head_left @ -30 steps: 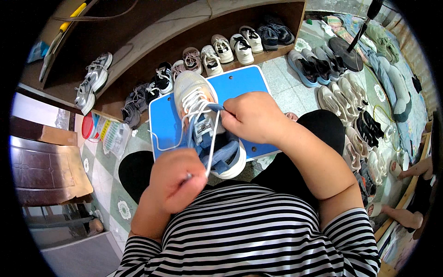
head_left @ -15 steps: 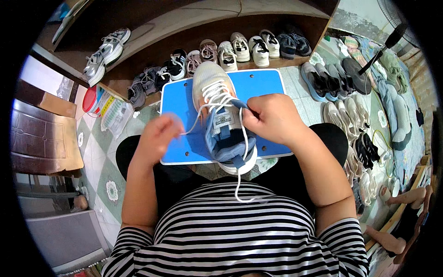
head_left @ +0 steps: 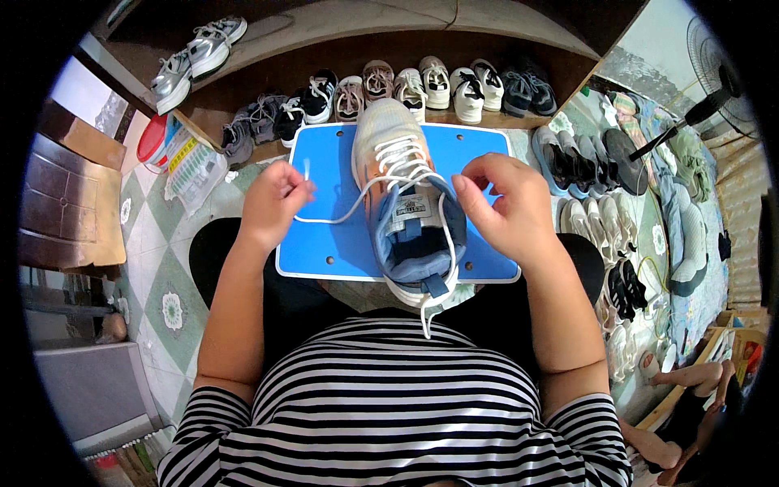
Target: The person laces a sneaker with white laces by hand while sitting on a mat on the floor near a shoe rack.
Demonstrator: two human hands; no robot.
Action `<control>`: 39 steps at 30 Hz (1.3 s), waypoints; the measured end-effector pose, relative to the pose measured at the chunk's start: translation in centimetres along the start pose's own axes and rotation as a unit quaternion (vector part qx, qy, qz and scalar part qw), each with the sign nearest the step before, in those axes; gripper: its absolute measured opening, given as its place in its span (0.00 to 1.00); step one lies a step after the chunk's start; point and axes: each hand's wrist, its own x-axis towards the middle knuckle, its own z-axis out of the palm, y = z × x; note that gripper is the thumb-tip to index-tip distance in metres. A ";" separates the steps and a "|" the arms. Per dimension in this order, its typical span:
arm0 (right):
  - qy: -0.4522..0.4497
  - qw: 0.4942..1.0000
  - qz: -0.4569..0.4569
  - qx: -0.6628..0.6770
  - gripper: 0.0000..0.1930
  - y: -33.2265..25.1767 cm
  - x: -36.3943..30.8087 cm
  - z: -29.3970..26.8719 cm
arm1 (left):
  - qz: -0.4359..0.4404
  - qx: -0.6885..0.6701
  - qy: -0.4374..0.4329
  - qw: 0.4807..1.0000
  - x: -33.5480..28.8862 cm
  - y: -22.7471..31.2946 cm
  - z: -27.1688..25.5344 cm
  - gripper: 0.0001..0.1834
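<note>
A cream sneaker [head_left: 381, 134] with orange patches and a blue lining rests on a blue board [head_left: 316, 162], its toe pointing away from me. White shoelace [head_left: 402, 154] crosses the upper part. One loose length runs left to my left hand [head_left: 277, 203], whose fingers pinch it with the tip sticking up. The other lace length [head_left: 449, 235] lies across the shoe opening and dangles past the heel. Just right of the shoe collar, my right hand [head_left: 507, 203] is held with fingers curved and thumb apart, holding nothing.
Several pairs of shoes line the shelf [head_left: 406, 85] behind the board, and more stand on the floor at right [head_left: 596, 219]. A black fan [head_left: 690, 109] is at the far right. A red bucket [head_left: 152, 142] and a plastic bag [head_left: 195, 166] sit at left. Another person's legs [head_left: 686, 377] show at lower right.
My right hand has let go of the shoe's collar and moved a little right, its fingers opening. My left hand keeps the lace and has risen slightly. The view has shifted a little.
</note>
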 end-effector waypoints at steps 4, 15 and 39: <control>0.061 0.989 -0.138 0.015 0.07 0.4 0.5 0.7 | -0.029 -0.099 -0.085 0.991 -0.7 4.8 2.1 0.15; 0.012 0.978 -0.207 0.005 0.07 0.0 1.4 1.9 | 0.122 0.000 -0.126 0.985 -0.9 6.8 4.1 0.04; -0.135 0.980 -0.135 0.055 0.11 -1.3 1.7 4.2 | 0.374 0.220 -0.057 0.899 -0.7 5.4 5.0 0.04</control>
